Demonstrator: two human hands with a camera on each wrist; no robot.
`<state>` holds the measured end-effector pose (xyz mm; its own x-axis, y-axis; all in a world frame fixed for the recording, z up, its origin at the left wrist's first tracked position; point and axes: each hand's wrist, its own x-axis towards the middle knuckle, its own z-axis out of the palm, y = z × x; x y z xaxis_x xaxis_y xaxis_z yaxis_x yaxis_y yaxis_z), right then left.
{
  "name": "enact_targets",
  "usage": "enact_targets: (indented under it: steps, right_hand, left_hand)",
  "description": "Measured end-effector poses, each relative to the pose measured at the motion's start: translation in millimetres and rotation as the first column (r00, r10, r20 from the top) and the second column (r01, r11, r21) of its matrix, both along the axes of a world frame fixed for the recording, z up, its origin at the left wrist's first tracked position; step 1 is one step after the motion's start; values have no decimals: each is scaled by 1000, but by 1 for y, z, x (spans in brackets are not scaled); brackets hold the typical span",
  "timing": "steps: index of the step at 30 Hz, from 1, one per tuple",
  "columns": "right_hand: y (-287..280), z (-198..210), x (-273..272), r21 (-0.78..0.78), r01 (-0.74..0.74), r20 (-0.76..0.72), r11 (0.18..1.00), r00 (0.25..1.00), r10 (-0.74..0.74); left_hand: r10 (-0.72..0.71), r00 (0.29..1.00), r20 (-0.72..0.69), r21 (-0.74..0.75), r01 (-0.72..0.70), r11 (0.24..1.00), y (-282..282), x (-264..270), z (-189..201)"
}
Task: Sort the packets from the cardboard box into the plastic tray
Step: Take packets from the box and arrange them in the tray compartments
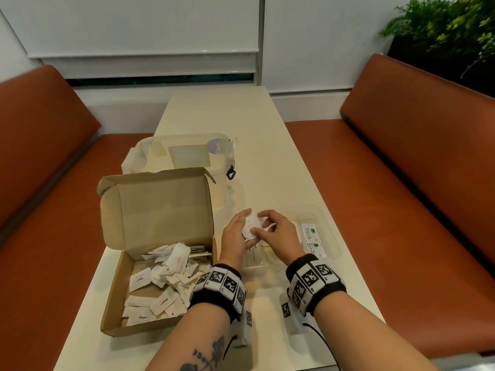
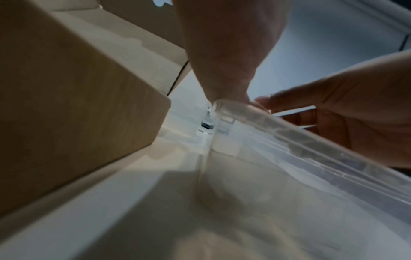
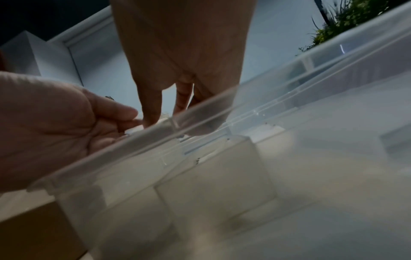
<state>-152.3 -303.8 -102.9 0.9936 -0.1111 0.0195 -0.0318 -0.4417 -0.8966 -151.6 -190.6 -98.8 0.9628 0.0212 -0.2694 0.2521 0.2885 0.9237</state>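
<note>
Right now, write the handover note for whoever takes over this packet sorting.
Left hand and right hand: both pinch a small bunch of white packets above the plastic tray.
Cardboard box: open, on the table left of the tray, many loose packets inside.
Tray: Stevia packets already lie in its right compartment. A lidded clear container stands behind the box.
Done: a few packets sorted.
Left: place the held bunch, then sort most of the box's contents.

Head view looks down; both wrist views look up, close – sharing the tray (image 2: 289,133) rim.
</note>
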Motion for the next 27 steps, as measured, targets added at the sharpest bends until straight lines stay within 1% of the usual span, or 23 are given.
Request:
enact_targets:
  steps: [2,3,8,12,15,18,22,25,27]
  right_hand:
    - [-1,-1,-1,4,3,-5,1000,1000,-3]
    - [-2,-1,-1,7,6,-8,1000,1000,-6]
    - [-7,-2,2,113,52,-12,992,999,-51]
    - [-11,-3,3,186,52,-14,981,999,-51]
    - [-14,-2,4,168,75,-9,983,997,-75]
    - [-17,-2,5,164,80,2,983,997,-81]
    - [-19,2,5,184,50,-13,982,999,-48]
    - [-22,4,7,176,85,-11,981,996,-85]
    - [-25,5,8,195,111,-15,974,994,-110]
  left_hand:
    - [-32,999,-35,-47,31,998,2,1,0]
    - [-49,998,-40,-44,48,998,2,0,0]
    - [-105,994,5,52,104,993,3,-3,-4]
    - [-132,991,26,87,130,988,4,-2,-8]
    - [-143,988,49,110,137,984,2,-1,-7]
    - [-149,988,48,68,145,987,0,0,-7]
    - [-184,982,34,36,182,983,-6,1,-8]
    - [-206,978,42,36,204,978,-9,0,-10]
    - [-196,979,56,39,194,980,-9,0,-11]
